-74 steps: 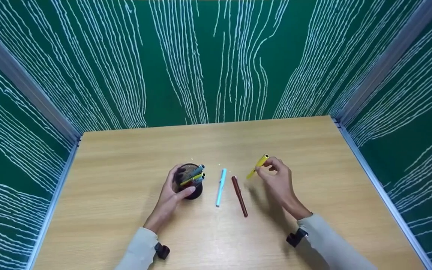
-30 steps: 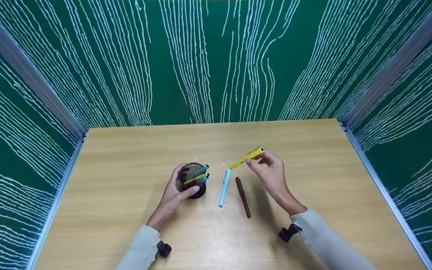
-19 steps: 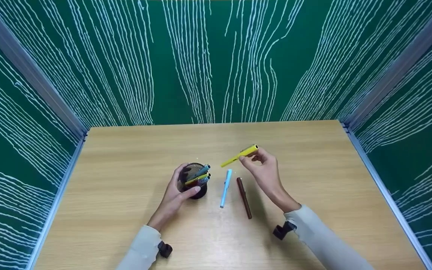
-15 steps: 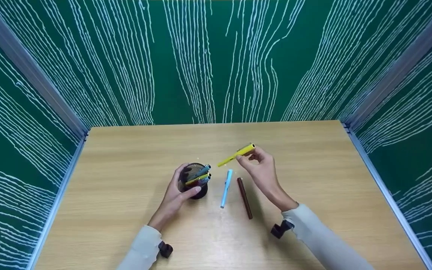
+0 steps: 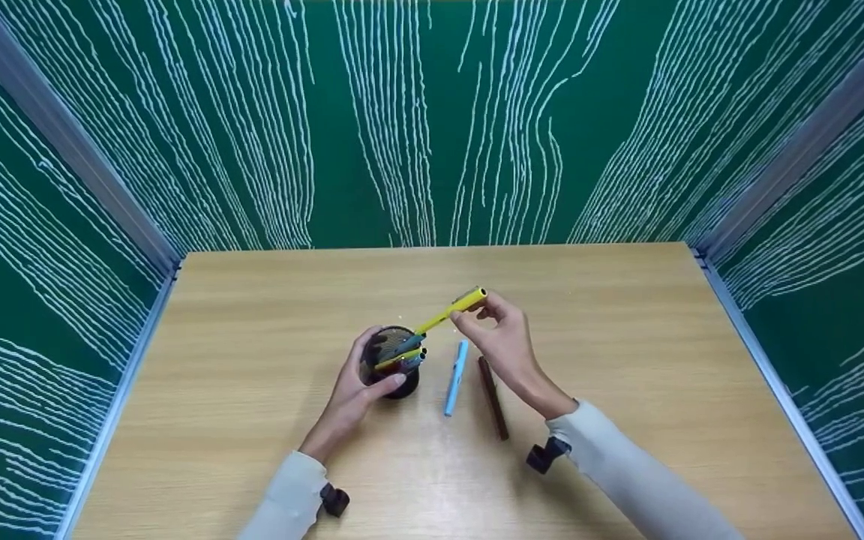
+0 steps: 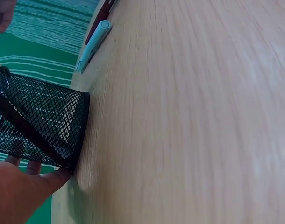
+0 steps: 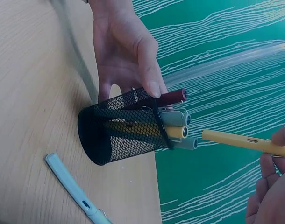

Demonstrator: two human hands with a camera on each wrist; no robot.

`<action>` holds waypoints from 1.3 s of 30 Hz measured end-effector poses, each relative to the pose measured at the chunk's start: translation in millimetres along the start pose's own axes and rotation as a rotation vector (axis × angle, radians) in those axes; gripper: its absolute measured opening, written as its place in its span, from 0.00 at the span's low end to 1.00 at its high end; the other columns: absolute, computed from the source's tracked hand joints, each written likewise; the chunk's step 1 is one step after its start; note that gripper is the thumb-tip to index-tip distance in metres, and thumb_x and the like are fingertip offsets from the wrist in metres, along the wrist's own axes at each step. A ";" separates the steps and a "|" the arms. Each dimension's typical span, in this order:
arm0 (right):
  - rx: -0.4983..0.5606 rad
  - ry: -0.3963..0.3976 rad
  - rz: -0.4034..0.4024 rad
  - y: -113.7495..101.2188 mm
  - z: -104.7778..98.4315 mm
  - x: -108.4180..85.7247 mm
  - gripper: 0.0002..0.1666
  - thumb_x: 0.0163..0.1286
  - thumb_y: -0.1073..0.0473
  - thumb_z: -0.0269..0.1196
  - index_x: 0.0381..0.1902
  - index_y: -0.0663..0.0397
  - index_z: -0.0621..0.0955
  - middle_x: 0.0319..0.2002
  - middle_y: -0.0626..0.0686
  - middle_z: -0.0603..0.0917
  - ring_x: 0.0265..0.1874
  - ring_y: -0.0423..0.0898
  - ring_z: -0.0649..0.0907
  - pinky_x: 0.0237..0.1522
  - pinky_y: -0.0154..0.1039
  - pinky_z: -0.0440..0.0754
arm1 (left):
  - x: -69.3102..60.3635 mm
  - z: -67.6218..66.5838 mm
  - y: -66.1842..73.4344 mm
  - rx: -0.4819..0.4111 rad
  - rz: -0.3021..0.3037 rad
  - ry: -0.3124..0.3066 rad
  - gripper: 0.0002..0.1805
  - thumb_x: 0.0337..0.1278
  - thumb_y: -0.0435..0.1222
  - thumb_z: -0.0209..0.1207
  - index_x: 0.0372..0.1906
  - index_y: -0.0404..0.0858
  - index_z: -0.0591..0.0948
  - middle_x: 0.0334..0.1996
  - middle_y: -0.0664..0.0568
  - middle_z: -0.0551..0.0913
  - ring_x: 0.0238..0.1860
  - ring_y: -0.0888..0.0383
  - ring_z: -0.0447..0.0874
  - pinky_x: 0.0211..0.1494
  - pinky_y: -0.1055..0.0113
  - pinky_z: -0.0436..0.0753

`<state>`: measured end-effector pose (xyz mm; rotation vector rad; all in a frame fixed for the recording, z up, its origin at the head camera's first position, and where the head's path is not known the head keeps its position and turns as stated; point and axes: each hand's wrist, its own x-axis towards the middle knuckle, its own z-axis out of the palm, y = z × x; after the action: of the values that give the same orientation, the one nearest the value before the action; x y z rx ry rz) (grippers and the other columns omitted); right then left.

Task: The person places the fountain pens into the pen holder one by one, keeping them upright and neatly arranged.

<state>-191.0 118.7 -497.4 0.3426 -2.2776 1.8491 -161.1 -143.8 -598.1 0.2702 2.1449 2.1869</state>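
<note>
A black mesh pen holder stands on the table with several pens in it: dark red, light blue and yellow. My left hand grips the holder from its left side, thumb near the rim. Between thumb and fingers, my right hand pinches a yellow pen in the air. That pen slants, its lower end close to the holder's opening; the right wrist view shows a gap between its tip and the pens inside. A light blue pen and a dark red pen lie on the table under the right hand.
The wooden table is enclosed by green walls with white wavy lines. Metal posts stand at the corners. A small black wrist camera sits on the right cuff, another on the left.
My right hand has lifted the yellow pen and carried it left toward the holder, turning it to a flatter slant. My left hand keeps its grip on the holder. The view has shifted slightly.
</note>
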 end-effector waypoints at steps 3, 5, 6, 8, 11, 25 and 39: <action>-0.009 -0.007 -0.002 2.3 4.3 2.1 0.10 0.74 0.62 0.75 0.50 0.54 0.90 0.45 0.51 0.88 0.50 0.53 0.79 0.58 0.55 0.74 | 0.4 1.5 0.7 0.007 -0.011 0.007 0.49 0.64 0.35 0.75 0.86 0.41 0.63 0.80 0.42 0.71 0.82 0.43 0.64 0.88 0.40 0.50; -0.021 -0.006 -0.012 4.7 7.7 4.0 0.09 0.73 0.62 0.75 0.50 0.54 0.90 0.44 0.51 0.88 0.50 0.55 0.80 0.58 0.56 0.75 | 0.5 2.2 1.1 0.009 -0.013 0.004 0.50 0.65 0.35 0.75 0.86 0.40 0.61 0.80 0.41 0.70 0.83 0.42 0.64 0.88 0.39 0.50; -0.026 -0.008 -0.016 5.9 9.5 4.9 0.09 0.73 0.62 0.75 0.49 0.55 0.90 0.44 0.51 0.89 0.51 0.56 0.80 0.59 0.57 0.75 | 0.1 2.4 1.3 0.013 -0.021 0.004 0.50 0.65 0.36 0.76 0.87 0.41 0.61 0.80 0.42 0.70 0.83 0.42 0.64 0.88 0.40 0.50; -0.036 -0.014 -0.022 7.8 13.4 6.0 0.09 0.73 0.62 0.75 0.49 0.54 0.90 0.44 0.51 0.89 0.51 0.58 0.81 0.59 0.58 0.76 | -1.2 2.2 1.7 0.020 -0.036 0.007 0.51 0.65 0.38 0.76 0.87 0.42 0.61 0.81 0.43 0.70 0.83 0.44 0.64 0.88 0.40 0.51; -0.046 -0.030 -0.021 11.3 19.8 7.4 0.08 0.73 0.62 0.74 0.49 0.53 0.90 0.44 0.52 0.89 0.51 0.57 0.80 0.60 0.63 0.76 | -3.5 1.0 2.1 0.019 -0.048 0.009 0.51 0.66 0.38 0.76 0.87 0.44 0.61 0.81 0.45 0.69 0.83 0.45 0.63 0.88 0.41 0.51; -0.081 -0.055 -0.020 28.0 37.4 15.3 0.06 0.71 0.62 0.75 0.45 0.52 0.91 0.42 0.49 0.88 0.49 0.55 0.82 0.57 0.56 0.79 | -3.1 -0.5 2.8 0.028 -0.041 0.016 0.51 0.65 0.39 0.76 0.87 0.46 0.62 0.82 0.46 0.69 0.84 0.46 0.62 0.89 0.43 0.50; -0.098 -0.078 -0.025 32.7 45.4 18.3 0.05 0.70 0.61 0.76 0.42 0.50 0.91 0.40 0.48 0.89 0.49 0.55 0.83 0.55 0.50 0.78 | -0.1 0.4 1.2 0.013 -0.026 0.016 0.50 0.64 0.36 0.76 0.86 0.42 0.62 0.80 0.43 0.71 0.82 0.45 0.65 0.88 0.47 0.54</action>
<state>-218.1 79.6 -532.1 0.4338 -2.3939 1.7333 -160.9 -143.4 -596.9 0.2254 2.1594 2.1690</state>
